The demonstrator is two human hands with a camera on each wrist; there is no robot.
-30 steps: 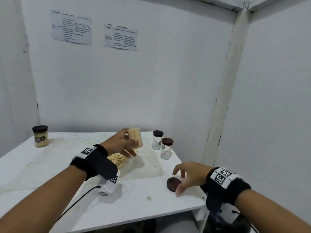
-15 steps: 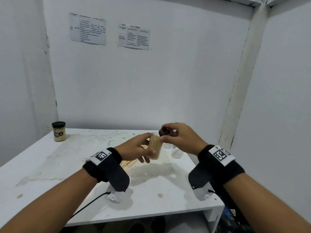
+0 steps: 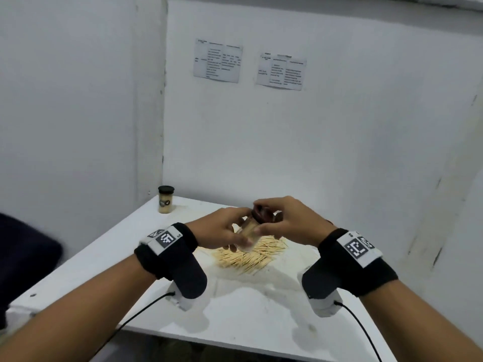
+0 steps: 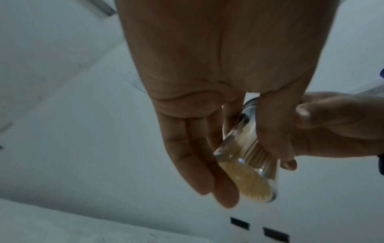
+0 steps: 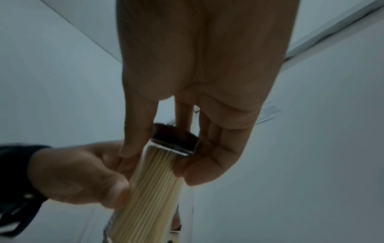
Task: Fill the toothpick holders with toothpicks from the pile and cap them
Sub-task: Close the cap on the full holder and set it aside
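Above the toothpick pile [image 3: 251, 254], my left hand [image 3: 235, 237] grips a clear glass holder [image 3: 249, 231] packed with toothpicks and tilts it. My right hand [image 3: 265, 218] pinches a dark brown cap [image 3: 261, 215] that sits on the holder's mouth. In the left wrist view the holder [image 4: 247, 166] lies between the thumb and fingers of my left hand [image 4: 249, 172], its base facing the camera. The right wrist view shows the cap [image 5: 176, 139] on the holder [image 5: 153, 180], held by my right hand [image 5: 166, 157].
A filled holder with a black cap [image 3: 166, 199] stands at the back left corner of the white table [image 3: 235, 309]. Walls close in behind and to the left. A dark object [image 3: 26, 252] sits beyond the table's left edge. Cables hang from both wrists.
My right hand picked the cap up from the table's front and brought it to the holder in my left hand; the cap now sits on the mouth. The head view has swung left.
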